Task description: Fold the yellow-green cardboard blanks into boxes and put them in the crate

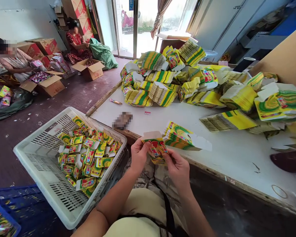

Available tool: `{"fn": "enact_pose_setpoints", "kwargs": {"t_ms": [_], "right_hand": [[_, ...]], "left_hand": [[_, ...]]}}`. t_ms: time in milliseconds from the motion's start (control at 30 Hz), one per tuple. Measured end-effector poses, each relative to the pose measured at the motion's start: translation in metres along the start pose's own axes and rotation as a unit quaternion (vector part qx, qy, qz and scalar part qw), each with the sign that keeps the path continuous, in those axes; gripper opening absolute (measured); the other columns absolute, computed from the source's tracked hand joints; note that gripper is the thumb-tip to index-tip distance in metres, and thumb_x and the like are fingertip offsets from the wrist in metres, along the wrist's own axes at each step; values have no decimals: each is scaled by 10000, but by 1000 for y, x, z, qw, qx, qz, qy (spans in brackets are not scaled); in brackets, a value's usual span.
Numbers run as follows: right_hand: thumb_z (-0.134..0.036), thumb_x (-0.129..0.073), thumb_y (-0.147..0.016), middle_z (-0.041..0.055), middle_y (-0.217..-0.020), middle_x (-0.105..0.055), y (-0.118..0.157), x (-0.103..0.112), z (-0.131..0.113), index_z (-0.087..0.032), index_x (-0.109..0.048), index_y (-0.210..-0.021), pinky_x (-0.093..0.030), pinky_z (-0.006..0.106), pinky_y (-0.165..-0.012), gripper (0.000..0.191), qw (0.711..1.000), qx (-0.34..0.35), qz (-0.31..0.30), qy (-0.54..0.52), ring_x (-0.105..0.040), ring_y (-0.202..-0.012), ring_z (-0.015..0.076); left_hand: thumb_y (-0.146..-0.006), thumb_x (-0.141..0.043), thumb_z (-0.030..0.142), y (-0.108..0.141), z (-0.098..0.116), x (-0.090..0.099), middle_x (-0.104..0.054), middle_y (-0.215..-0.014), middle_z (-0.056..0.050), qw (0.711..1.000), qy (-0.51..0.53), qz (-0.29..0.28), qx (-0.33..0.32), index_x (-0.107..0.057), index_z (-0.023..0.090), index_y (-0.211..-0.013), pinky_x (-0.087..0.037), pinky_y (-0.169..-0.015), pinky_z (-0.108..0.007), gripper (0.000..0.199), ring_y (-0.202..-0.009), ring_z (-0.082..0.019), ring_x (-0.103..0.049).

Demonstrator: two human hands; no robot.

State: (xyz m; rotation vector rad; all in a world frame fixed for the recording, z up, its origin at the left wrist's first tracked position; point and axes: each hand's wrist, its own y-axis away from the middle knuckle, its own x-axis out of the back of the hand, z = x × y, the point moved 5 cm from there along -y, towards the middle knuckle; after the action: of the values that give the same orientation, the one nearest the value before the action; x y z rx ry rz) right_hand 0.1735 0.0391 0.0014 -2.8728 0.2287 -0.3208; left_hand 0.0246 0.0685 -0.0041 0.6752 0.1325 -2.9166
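Note:
My left hand pinches the left side of a small yellow, green and red carton, whose white end flap stands up. On its right side, the fingers of my right hand grip the same carton. Just beyond my hands, a stack of flat cartons rests at the near edge of the white table. To my left, a white plastic basket holds several small cartons of the same print, some with white flaps out.
Piled bundles of flat cartons cover the table's far side. A blue crate is at lower left. Two people sit on the floor at upper left beside open cardboard boxes. A rubber band lies on the table at right.

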Motion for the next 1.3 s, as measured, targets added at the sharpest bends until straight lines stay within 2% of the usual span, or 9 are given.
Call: {"fn": "enact_pose_setpoints", "kwargs": {"t_ms": [200, 300, 433, 533, 633, 733, 867, 1100, 1300], "right_hand": [[-239, -629, -896, 29, -908, -755, -10, 35, -19, -240, -740, -954, -524, 360, -801, 125, 959, 203, 45, 192, -664, -837, 206], [-159, -604, -905, 14, -943, -755, -9, 36, -34, -270, -734, -977, -419, 456, -1019, 186, 912, 291, -1, 290, -645, -959, 219], [-111, -589, -895, -18, -1007, -741, 7, 17, -47, -308, -693, -1072, -214, 521, -1191, 284, 893, 342, -107, 271, -621, -1088, 210], [-213, -697, -838, 60, -1316, -620, 10, 21, -46, -291, -555, -1331, -202, 559, -1196, 519, 936, 285, -8, 205, -489, -1311, 280], [-338, -672, -863, 122, -1497, -451, 3, 28, -25, -250, -397, -1470, -337, 529, -1149, 672, 990, 107, 76, 48, -435, -1375, 307], [-401, -578, -924, 98, -1448, -528, 0, 11, -4, -253, -515, -1389, -407, 479, -1120, 491, 993, -51, -14, -108, -500, -1335, 282], [-448, -621, -894, 65, -1355, -617, 2, -4, 7, -289, -577, -1325, -405, 482, -1126, 462, 972, -126, -81, -181, -525, -1313, 272], [-505, -490, -955, 82, -1409, -577, 7, -1, 8, -287, -520, -1388, -367, 484, -1151, 486, 986, -68, -90, -121, -520, -1326, 259], [-184, -502, -928, 14, -1573, -362, 18, -6, -12, -339, -432, -1467, -341, 410, -1176, 565, 983, 95, -138, 73, -377, -1431, 222]], "left_hand": [[-842, -679, 436, 3, 43, 8, -631, -1212, -102, 984, -132, -18, -118, -572, 216, -1219, -461, -990, -357, 449, -1152, -230, -590], [-737, -779, 442, 9, 66, -4, -533, -1362, -131, 925, -306, -120, -189, -481, 233, -1334, -358, -1116, -453, 699, -1307, -290, -476], [-623, -847, 361, 13, 46, -18, -568, -1336, -139, 832, -465, -286, -97, -435, 227, -1369, -421, -1055, -497, 863, -1240, -332, -537], [-684, -772, 269, 12, 31, -15, -632, -1229, -103, 833, -475, -281, -47, -476, 219, -1289, -501, -953, -423, 676, -1120, -289, -617], [-696, -759, 263, 16, 27, -18, -594, -1294, -101, 836, -466, -281, -74, -373, 231, -1378, -489, -976, -404, 784, -1162, -279, -595], [-717, -740, 267, 25, 23, -26, -519, -1381, -108, 825, -447, -327, -111, -261, 258, -1437, -480, -992, -391, 865, -1204, -271, -570], [-703, -723, 239, 31, 16, -28, -510, -1347, -97, 818, -455, -328, -126, -308, 265, -1370, -514, -911, -367, 786, -1140, -256, -599], [-675, -694, 202, 27, 11, -23, -548, -1281, -67, 802, -486, -336, -87, -401, 265, -1280, -511, -857, -342, 675, -1047, -240, -628], [-667, -678, 218, 26, 1, -19, -559, -1273, -159, 814, -470, -333, -72, -226, 168, -1415, -533, -791, -390, 876, -986, -277, -649]]}}
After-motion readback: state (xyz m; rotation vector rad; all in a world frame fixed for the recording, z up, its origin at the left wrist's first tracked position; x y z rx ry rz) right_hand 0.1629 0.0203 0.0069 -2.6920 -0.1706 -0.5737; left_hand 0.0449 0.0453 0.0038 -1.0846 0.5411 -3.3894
